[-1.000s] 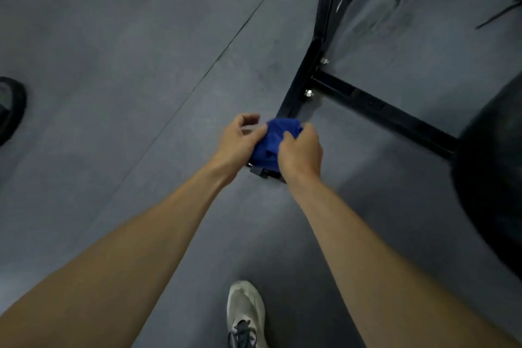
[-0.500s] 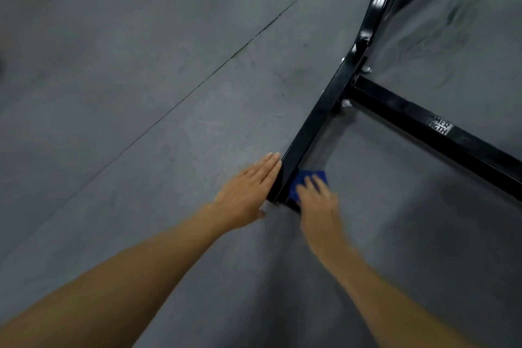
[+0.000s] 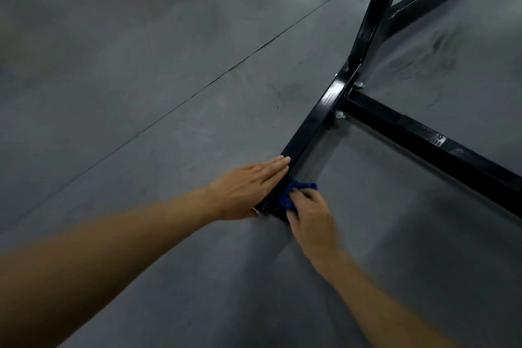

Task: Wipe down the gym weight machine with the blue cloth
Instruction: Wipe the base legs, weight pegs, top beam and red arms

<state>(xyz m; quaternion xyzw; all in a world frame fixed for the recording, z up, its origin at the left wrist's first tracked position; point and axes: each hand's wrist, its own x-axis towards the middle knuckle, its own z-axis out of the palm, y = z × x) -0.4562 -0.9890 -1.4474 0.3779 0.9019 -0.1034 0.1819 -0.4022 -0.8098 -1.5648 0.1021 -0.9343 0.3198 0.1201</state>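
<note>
Blue cloth (image 3: 293,192) was bunched small under your right hand (image 3: 310,217), pressed against the inner side of the base bar (image 3: 308,127) at its near end; your fingers curled over it, though the blur hid exactly how firm that grip was. Your left hand (image 3: 248,189) lay flat, fingers straight and together, against the bar's outer side just across from the cloth. So little cloth showed past your fingers that bare skin would probably have rubbed the metal instead. At the bar's end cap (image 3: 264,207) the wad could have slipped off onto the floor (image 3: 141,93). Farther along the bar, the bolts (image 3: 339,114) at the crossbar (image 3: 423,135) joint might have snagged the fabric or scraped your knuckles.
</note>
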